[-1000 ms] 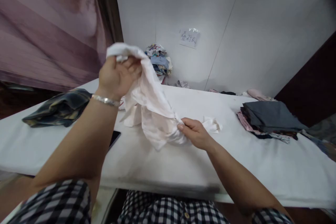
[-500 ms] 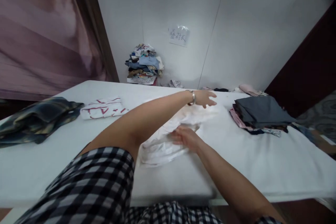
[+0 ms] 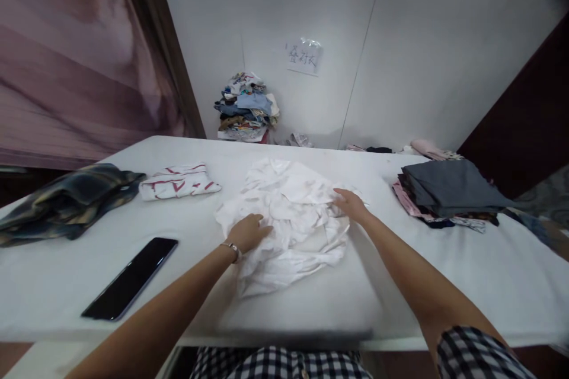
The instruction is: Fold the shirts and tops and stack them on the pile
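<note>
A crumpled white garment lies spread on the white table in front of me. My left hand, with a silver bracelet at the wrist, rests on the garment's left side, fingers curled down onto the cloth. My right hand lies on its right edge with fingers stretched out flat on the fabric. Neither hand lifts the cloth.
A black phone lies near the front left edge. A folded white-and-red cloth and a dark patterned garment sit at the left. A stack of folded dark and pink clothes stands at the right. A pile of clothes sits against the back wall.
The garment, held up a second ago, now lies on the table. My left arm has come back from reaching across to the right and rests on the cloth's left side.
</note>
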Demonstrator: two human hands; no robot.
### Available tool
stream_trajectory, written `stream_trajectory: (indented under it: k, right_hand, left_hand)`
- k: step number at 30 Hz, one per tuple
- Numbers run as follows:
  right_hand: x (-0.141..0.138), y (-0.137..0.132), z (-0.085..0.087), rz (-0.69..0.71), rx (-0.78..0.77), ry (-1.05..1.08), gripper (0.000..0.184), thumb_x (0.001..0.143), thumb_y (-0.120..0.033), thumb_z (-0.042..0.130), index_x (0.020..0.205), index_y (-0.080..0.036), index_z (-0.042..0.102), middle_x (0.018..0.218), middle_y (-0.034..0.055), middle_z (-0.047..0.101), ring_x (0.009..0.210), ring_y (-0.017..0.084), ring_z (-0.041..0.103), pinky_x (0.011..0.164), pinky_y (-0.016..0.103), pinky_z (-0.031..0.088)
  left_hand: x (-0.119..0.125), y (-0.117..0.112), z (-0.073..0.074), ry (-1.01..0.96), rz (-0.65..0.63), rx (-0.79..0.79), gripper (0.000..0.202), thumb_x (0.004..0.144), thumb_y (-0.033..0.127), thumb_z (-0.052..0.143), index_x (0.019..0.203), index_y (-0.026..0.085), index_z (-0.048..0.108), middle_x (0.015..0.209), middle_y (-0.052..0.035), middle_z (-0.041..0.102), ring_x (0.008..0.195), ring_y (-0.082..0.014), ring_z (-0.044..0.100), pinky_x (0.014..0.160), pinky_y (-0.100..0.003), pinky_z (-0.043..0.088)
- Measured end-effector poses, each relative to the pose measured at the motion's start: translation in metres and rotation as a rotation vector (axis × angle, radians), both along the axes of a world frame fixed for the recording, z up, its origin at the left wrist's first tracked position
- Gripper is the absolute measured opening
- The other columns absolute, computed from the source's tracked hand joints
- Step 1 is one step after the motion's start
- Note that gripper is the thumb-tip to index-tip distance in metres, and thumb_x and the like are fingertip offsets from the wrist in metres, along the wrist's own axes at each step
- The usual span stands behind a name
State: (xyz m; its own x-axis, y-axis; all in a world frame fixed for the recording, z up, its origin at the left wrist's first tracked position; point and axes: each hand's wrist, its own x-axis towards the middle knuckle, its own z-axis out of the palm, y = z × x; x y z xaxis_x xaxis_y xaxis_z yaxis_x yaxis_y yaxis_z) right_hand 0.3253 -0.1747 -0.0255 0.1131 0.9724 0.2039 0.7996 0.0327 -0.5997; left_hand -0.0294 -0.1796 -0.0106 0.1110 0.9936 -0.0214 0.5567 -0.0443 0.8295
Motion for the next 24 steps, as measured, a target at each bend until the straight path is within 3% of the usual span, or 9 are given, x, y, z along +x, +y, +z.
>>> stream_trajectory:
  k: [2,5,10,14,16,18,21,24]
  right_hand:
    - [-0.016,0.013,-0.003,0.058,-0.025,-0.122,0.037,0.073,-0.019,0.062,0.109,-0.022,0.067,0.127,0.0074,0.061,0.125,0.024,0.048,0.104,0.036,0.036]
    - [-0.023,0.031,0.000,-0.019,-0.043,-0.135,0.021,0.073,-0.016,0.058,0.089,-0.019,0.071,0.104,0.0094,0.070,0.112,0.026,0.057,0.096,0.034,0.040]
    - [0.026,0.050,0.027,-0.367,0.039,-0.076,0.037,0.084,-0.020,0.036,0.107,-0.010,0.063,0.097,0.0157,0.068,0.092,0.025,0.061,0.079,0.034,0.047]
    - [0.058,0.036,0.047,-0.514,0.146,-0.067,0.045,0.079,-0.019,0.042,0.120,-0.008,0.056,0.109,0.0189,0.064,0.102,0.028,0.058,0.087,0.041,0.045]
    - [0.052,0.026,0.048,-0.436,0.257,-0.093,0.048,0.077,-0.017,0.044,0.124,-0.012,0.055,0.124,0.0156,0.059,0.117,0.028,0.051,0.098,0.043,0.040]
    - [0.033,0.020,0.041,-0.222,0.331,-0.116,0.046,0.078,-0.016,0.044,0.121,-0.017,0.059,0.130,0.0105,0.056,0.123,0.025,0.047,0.103,0.042,0.037]
    - [0.001,0.025,0.024,0.062,0.123,-0.105,0.040,0.081,-0.020,0.045,0.116,-0.020,0.064,0.125,0.0075,0.062,0.114,0.023,0.056,0.099,0.038,0.043]
    - [-0.021,0.039,0.009,0.078,-0.104,-0.104,0.042,0.077,-0.016,0.051,0.116,-0.018,0.065,0.121,0.0084,0.065,0.109,0.023,0.060,0.096,0.035,0.045]
  left_hand:
    - [0.002,-0.007,-0.007,0.011,-0.002,-0.032,0.017,0.051,0.026,0.077,0.058,0.024,0.062,0.056,-0.0028,0.058,0.081,-0.0294,0.061,0.082,-0.037,0.042]
    - [0.004,-0.014,-0.010,-0.001,-0.065,-0.048,0.015,0.054,0.020,0.071,0.048,0.023,0.057,0.051,-0.0011,0.056,0.069,-0.0233,0.058,0.072,-0.032,0.041]
    - [0.003,-0.020,-0.009,-0.007,-0.086,-0.032,0.013,0.064,0.022,0.062,0.051,0.022,0.058,0.050,0.0008,0.057,0.051,-0.0152,0.048,0.056,-0.026,0.036]
    - [0.004,-0.020,-0.009,-0.253,-0.029,-0.228,0.015,0.066,0.027,0.061,0.054,0.020,0.055,0.051,0.0003,0.058,0.047,-0.0135,0.049,0.050,-0.024,0.038]
    - [0.005,-0.017,-0.009,-0.358,0.003,-0.313,0.015,0.067,0.027,0.061,0.055,0.019,0.055,0.052,-0.0006,0.059,0.048,-0.0137,0.052,0.051,-0.024,0.040]
    - [0.005,-0.015,-0.008,-0.345,0.039,-0.279,0.015,0.067,0.026,0.060,0.055,0.019,0.054,0.053,-0.0001,0.058,0.051,-0.0141,0.052,0.052,-0.024,0.040]
    - [0.006,-0.013,-0.007,-0.199,0.046,-0.071,0.018,0.069,0.023,0.059,0.053,0.020,0.052,0.067,-0.0017,0.063,0.065,-0.0176,0.057,0.060,-0.027,0.043]
    - [0.009,-0.014,-0.007,-0.109,0.033,0.105,0.013,0.071,0.029,0.062,0.061,0.022,0.057,0.100,-0.0051,0.066,0.088,-0.0229,0.059,0.077,-0.031,0.045]
